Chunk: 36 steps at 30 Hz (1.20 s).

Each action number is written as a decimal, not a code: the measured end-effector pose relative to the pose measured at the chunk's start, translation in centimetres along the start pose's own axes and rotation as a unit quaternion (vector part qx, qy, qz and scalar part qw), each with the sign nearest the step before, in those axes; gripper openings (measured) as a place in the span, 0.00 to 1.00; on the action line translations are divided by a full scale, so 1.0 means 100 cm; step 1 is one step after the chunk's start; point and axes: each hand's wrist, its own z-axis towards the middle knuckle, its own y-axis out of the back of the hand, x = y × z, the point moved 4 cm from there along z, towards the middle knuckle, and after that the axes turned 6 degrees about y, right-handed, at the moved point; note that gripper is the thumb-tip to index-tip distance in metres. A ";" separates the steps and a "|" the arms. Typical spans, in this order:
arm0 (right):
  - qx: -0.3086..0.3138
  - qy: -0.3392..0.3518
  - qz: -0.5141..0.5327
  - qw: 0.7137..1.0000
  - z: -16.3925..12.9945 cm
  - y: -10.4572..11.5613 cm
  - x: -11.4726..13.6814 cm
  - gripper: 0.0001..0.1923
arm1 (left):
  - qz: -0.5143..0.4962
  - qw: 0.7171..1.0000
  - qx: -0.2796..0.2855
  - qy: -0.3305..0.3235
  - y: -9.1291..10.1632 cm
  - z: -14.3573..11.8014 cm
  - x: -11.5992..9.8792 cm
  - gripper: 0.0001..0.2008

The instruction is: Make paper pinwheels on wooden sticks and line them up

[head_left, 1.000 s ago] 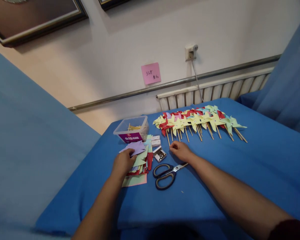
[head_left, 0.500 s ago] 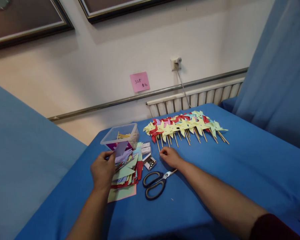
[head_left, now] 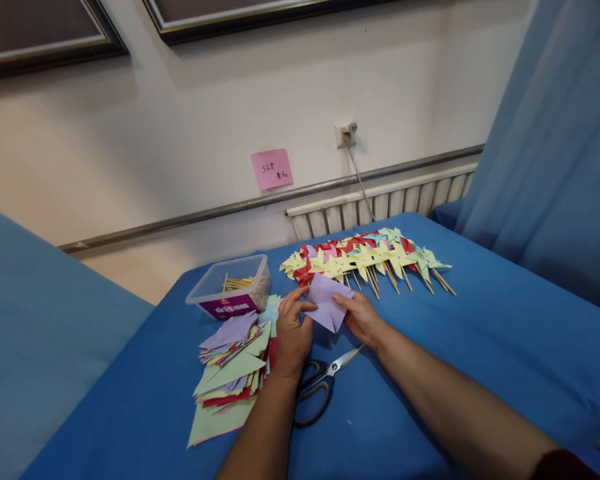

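Note:
A purple paper square (head_left: 326,301) is held above the blue table between both hands. My left hand (head_left: 290,333) pinches its left edge and my right hand (head_left: 364,319) grips its right corner. To the left lies a messy pile of coloured paper squares (head_left: 230,357), purple, green, red and yellow. Black-handled scissors (head_left: 320,383) lie on the cloth just under my wrists. Behind the held sheet runs a row of finished paper pinwheels on wooden sticks (head_left: 365,257).
A clear plastic box with wooden sticks (head_left: 230,288) stands at the back left of the blue-covered table (head_left: 480,353). Behind are a radiator (head_left: 380,200), a wall socket with cable (head_left: 346,132) and a pink sticky note (head_left: 272,169). A blue curtain (head_left: 555,147) hangs at right.
My left hand lifted a purple sheet from the pile and carried it right; my right hand left the pinwheel sticks and took hold of the sheet too. The camera shifted left.

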 end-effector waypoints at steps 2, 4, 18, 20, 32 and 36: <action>-0.011 0.011 -0.018 1.000 0.004 0.005 -0.005 0.20 | -0.036 0.999 0.002 0.034 0.001 -0.002 0.006 0.12; -0.036 0.018 -0.020 0.999 0.006 0.009 -0.009 0.20 | -0.113 0.988 -0.020 0.104 0.002 -0.005 0.011 0.17; -0.102 0.058 -0.022 0.993 0.004 0.018 -0.009 0.23 | -0.490 0.765 0.071 0.411 -0.032 -0.032 0.010 0.18; -0.104 0.052 -0.038 0.993 0.002 0.016 -0.011 0.22 | -0.472 0.779 0.070 0.407 -0.035 -0.033 0.013 0.19; -0.034 0.054 -0.280 0.958 -0.003 0.014 -0.019 0.18 | -0.416 0.826 -0.010 0.382 -0.021 -0.024 0.028 0.20; -0.058 0.065 -0.305 0.948 -0.002 0.017 -0.017 0.18 | -0.396 0.830 -0.002 0.393 -0.021 -0.026 0.027 0.20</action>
